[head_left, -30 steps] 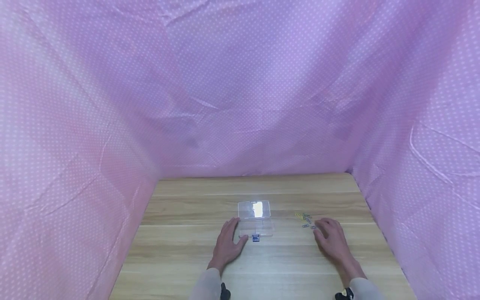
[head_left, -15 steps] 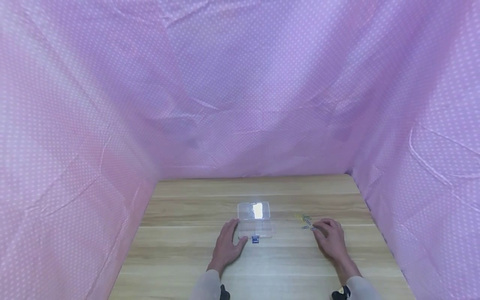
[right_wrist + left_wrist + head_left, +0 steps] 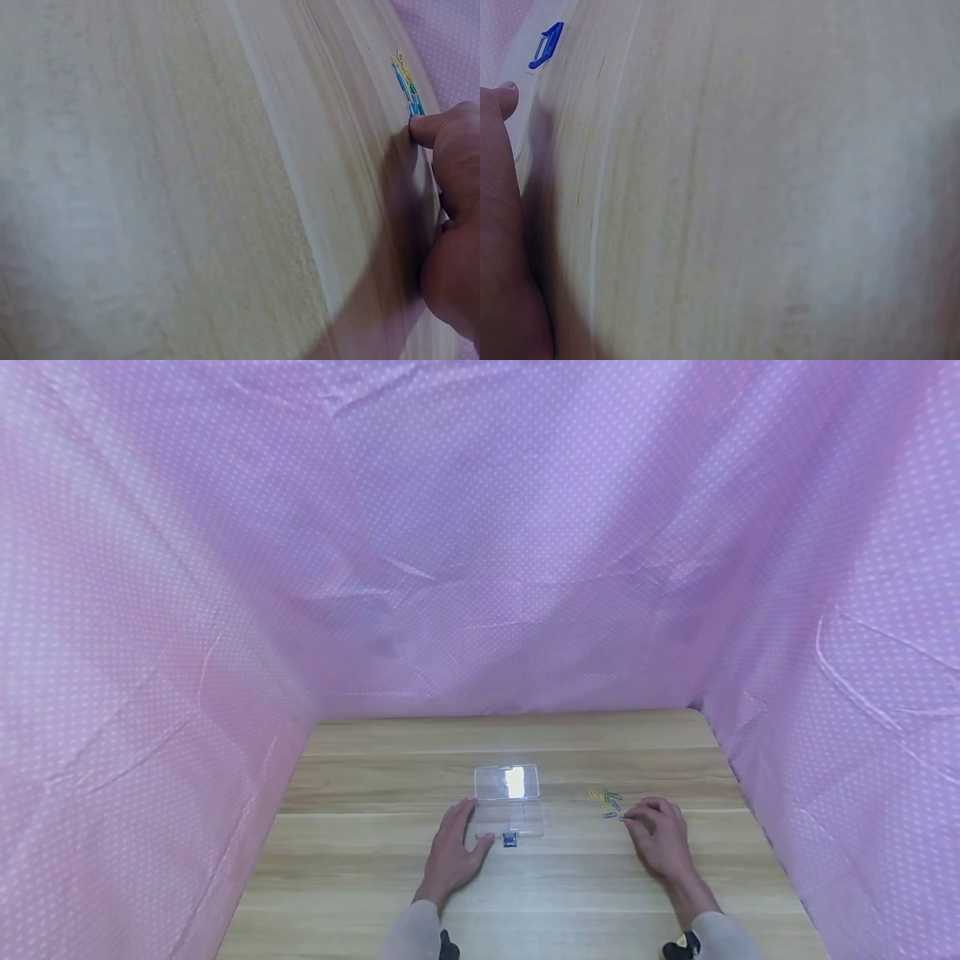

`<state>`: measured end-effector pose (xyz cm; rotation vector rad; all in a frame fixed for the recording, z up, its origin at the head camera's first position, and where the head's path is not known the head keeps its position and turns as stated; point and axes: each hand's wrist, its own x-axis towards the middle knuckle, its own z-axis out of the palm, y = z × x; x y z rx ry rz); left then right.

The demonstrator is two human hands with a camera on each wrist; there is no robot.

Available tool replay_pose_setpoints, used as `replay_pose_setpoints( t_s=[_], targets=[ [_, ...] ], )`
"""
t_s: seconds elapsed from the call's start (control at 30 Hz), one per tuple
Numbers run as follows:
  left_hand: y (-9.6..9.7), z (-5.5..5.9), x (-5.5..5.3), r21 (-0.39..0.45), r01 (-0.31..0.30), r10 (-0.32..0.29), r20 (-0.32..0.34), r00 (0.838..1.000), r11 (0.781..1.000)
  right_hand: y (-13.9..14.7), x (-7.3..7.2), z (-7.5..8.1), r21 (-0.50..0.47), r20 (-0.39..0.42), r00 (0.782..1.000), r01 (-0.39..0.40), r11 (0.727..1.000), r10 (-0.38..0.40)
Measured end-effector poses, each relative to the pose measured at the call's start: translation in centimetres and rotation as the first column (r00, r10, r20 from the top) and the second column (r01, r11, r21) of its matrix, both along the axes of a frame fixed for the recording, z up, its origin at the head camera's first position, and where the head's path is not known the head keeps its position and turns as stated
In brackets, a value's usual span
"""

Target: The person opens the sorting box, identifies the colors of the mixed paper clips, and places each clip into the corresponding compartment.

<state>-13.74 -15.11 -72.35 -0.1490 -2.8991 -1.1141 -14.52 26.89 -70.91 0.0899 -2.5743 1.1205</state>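
My left hand (image 3: 451, 853) lies against the left side of an open clear plastic box (image 3: 491, 817), fingers fairly straight, thumb at the near left corner. A blue latch (image 3: 510, 839) sticks out from the box's near edge; it also shows as a blue clasp (image 3: 546, 45) in the left wrist view. The raised lid (image 3: 491, 782) lies back behind the box. Thumb and forefinger of my right hand (image 3: 663, 839) pinch a blue paper clip (image 3: 622, 819) at the table top. Just left of it lie yellow paper clips (image 3: 597, 794), green and blue ones.
The wooden table (image 3: 375, 877) carries the box and clips. Pink dotted cloth (image 3: 517, 527) hangs along its back and both sides. One blue paper clip (image 3: 609, 815) lies apart from the small pile.
The right hand has shifted slightly left, and its thumb and forefinger have closed on the blue paper clip. The left hand stays at the box.
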Motion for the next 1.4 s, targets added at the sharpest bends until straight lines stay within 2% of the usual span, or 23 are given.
replay_pose_setpoints(
  t_s=[0.37, 0.6, 0.87, 1.1, 1.4],
  targets=[
    [0.1, 0.3, 0.2, 0.003, -0.008, 0.008, 0.011, 1.0, 1.0, -0.1, 0.1, 0.3, -0.01, 0.087, 0.996, 0.022, 1.0, -0.021],
    [0.1, 0.4, 0.2, -0.001, -0.008, 0.008, 0.029, 1.0, 1.0, -0.1, 0.1, 0.3, -0.018, 0.1, 0.994, 0.032, 0.999, -0.03],
    [0.0, 0.3, 0.3, 0.011, -0.007, 0.007, -0.006, 1.0, 1.0, 0.0, 0.1, 0.5, -0.046, 0.138, 0.99, 0.038, 0.998, -0.031],
    [0.0, 0.3, 0.2, 0.013, -0.006, 0.006, 0.023, 1.0, 1.0, 0.7, 0.2, 1.2, -0.044, 0.257, 0.966, 0.024, 0.999, -0.012],
    [-0.1, 0.0, 0.0, 0.006, 0.002, -0.002, 0.013, 1.0, 1.0, 0.4, 0.7, 2.3, -0.03, 0.288, 0.958, 0.01, 1.0, -0.001]
  ],
)
